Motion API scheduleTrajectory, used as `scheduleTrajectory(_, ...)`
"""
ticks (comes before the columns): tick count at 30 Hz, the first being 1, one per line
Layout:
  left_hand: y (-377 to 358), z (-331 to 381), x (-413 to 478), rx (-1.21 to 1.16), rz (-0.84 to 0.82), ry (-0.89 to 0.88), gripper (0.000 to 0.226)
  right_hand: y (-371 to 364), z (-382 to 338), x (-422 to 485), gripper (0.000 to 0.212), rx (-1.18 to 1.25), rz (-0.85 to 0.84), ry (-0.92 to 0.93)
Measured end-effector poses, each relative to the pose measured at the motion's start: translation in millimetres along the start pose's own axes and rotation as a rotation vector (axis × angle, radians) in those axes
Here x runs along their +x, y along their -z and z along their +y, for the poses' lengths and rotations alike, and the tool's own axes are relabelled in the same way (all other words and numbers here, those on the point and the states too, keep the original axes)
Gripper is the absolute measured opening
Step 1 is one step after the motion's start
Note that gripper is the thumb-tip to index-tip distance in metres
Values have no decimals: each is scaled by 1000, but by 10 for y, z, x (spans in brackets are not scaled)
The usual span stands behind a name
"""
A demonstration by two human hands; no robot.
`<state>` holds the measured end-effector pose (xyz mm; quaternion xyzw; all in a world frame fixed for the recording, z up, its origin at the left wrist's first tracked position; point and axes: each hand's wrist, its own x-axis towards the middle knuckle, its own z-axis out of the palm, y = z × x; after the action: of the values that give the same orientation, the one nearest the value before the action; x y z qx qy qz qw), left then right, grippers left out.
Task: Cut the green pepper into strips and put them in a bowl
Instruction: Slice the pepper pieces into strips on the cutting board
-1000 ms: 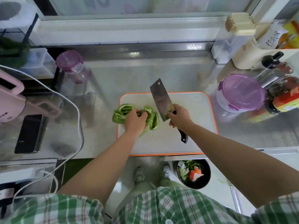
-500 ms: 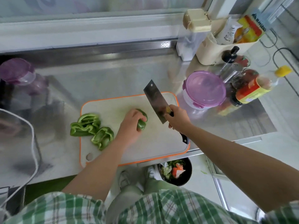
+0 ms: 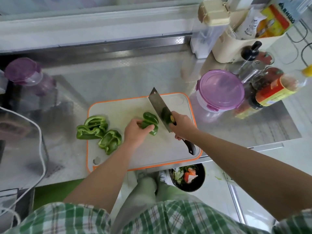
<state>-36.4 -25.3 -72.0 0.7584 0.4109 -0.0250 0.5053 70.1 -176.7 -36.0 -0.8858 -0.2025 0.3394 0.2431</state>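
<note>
Nearest us, on the floor below the counter edge, a dark scrap bowl holds peelings, so we judge it is not the one meant for the strips. We see no open bowl on the counter.

On the orange-rimmed cutting board we are at the slicing step, with no strips cut yet. Our left hand curls over one pepper piece near the board's middle, fingertips and thumb pinching it down against the surface. Two loose pepper pieces wait at the board's left side, the farther one hanging over the rim onto the steel counter.

Our right hand is wrapped tightly round the handle of the cleaver, close up against the blade, with the handle's end poking out behind the wrist. The blade stands just beside the held piece on its right, tilted, its tip pointing away from us. We cannot tell whether the edge touches the board.

Next we need to square the blade, tuck our left fingertips back, and bring the edge down through the piece's right end in narrow cuts.

Beyond the board stands a closed purple-lidded container.
</note>
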Motion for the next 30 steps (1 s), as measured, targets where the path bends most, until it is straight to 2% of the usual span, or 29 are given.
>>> scheduleTrajectory(2,-12,4,0,-322,-44,85,36,-21,-28,18,4,-18,86,15)
scheduleTrajectory(4,13,11,37,-397,-103,111,37,-54,-72,43,5,-18,156,27)
scheduleTrajectory(6,43,34,66,-212,-127,86,36,-77,-138,53,3,-11,149,21)
scheduleTrajectory(9,146,77,88,325,-152,5,44,-112,-195,63,4,32,74,-13)
scheduleTrajectory(11,207,97,99,473,-151,-28,44,-150,-203,62,5,27,71,-16)
scheduleTrajectory(12,218,93,108,468,-133,-45,43,-170,-202,59,4,18,73,-17)
scheduleTrajectory(14,221,76,147,360,-84,-102,57,-185,-215,52,4,25,64,-26)
scheduleTrajectory(15,210,74,170,320,-100,-159,63,-182,-221,53,6,35,48,-32)
scheduleTrajectory(17,172,91,216,346,-183,-248,59,-155,-224,53,12,56,12,-50)
scheduleTrajectory(19,138,126,249,413,-202,-255,45,-130,-200,51,15,69,15,-59)
scheduleTrajectory(22,110,153,260,307,-108,-201,31,-107,-146,9,9,55,125,-34)
scheduleTrajectory(25,78,183,267,220,-111,-201,35,-65,-92,-39,8,71,215,-19)
scheduleTrajectory(30,-15,276,288,281,-78,-252,48,-32,-14,-120,11,38,137,-45)
